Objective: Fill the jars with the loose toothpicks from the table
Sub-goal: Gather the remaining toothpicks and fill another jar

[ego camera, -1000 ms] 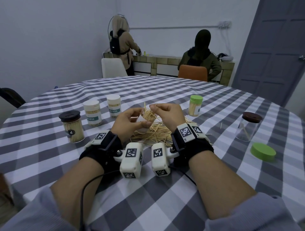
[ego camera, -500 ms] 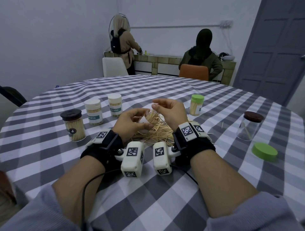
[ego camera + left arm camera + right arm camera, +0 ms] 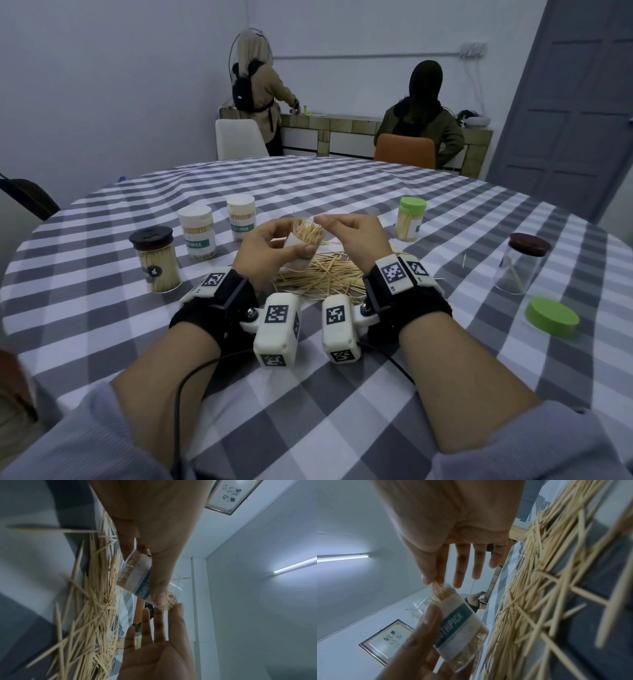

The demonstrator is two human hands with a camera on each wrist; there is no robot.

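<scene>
Clear jar (image 3: pixel 303 245) clamped in left grip (image 3: pixel 270 251), tilted toward one o'clock for easy feeding; right grip (image 3: pixel 356 236) apart at mouth, steadying toothpicks (image 3: pixel 308 231) above counter (image 3: pixel 102 308) pile (image 3: pixel 322 277).

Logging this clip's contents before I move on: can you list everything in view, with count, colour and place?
held jar: one, clear with a white and teal label, open, packed with toothpicks, in the left hand
loose toothpicks: a pale wooden pile, on the table under the hands
capped full jars: four; dark cap far left, two white caps beside it, green cap right of the hands
near-empty jar: one, clear, brown lid, far right
loose lid: one, green, near right
table: grey and white check cloth
people: two, backs turned, at the far counter
left hand: grips the held jar
right hand: fingertips at the jar's mouth
</scene>
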